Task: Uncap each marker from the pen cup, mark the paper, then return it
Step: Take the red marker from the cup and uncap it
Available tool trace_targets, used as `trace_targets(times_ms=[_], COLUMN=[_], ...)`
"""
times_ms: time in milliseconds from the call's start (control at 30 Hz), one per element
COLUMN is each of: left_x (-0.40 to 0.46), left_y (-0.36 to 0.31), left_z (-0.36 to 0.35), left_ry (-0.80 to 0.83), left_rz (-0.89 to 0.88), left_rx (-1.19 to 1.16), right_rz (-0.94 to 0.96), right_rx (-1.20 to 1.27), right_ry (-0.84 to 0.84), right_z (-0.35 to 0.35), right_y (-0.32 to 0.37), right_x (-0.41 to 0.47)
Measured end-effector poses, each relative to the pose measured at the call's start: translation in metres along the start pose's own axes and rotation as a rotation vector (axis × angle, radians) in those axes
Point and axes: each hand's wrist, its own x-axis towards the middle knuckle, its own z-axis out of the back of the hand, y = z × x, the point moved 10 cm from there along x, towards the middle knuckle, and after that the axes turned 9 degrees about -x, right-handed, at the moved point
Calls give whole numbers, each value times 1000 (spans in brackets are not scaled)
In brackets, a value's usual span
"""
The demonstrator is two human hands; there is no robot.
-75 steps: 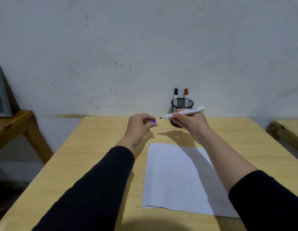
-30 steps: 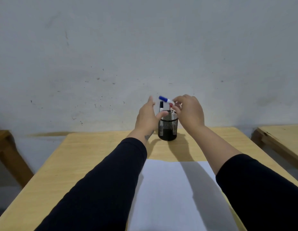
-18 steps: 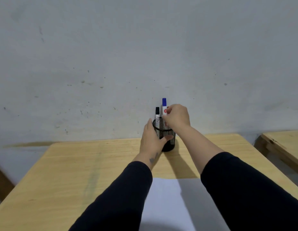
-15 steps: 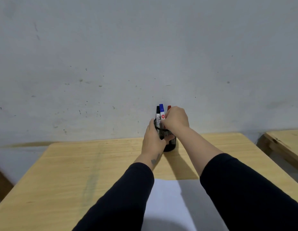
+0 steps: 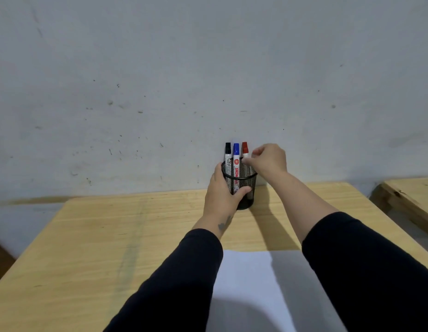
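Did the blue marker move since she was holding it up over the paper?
Yes. The blue marker went down into the pen cup, standing capped between the other two.

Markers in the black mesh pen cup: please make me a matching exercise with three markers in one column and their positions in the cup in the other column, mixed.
Column one:
1. black-capped marker
2. blue-capped marker
3. red-capped marker

Column two:
a. middle
b. nearest the right hand
c. nearest the left hand, which grips the black mesh pen cup

Pairs: 1-c, 2-a, 3-b
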Motion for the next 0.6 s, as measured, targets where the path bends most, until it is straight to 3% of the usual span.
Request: trace_targets(times_ms=[233, 600], left_x=[2, 2], left_y=[3, 4], left_z=[-1, -2], left_ry=[1, 46], left_rz=[-13, 61], left_rx=[-2, 21], right_rz=[31, 216], right_rx=[118, 340], right_ry=[-49, -138], right_z=[0, 77], right_y=[5, 59], right_x=[-2, -13])
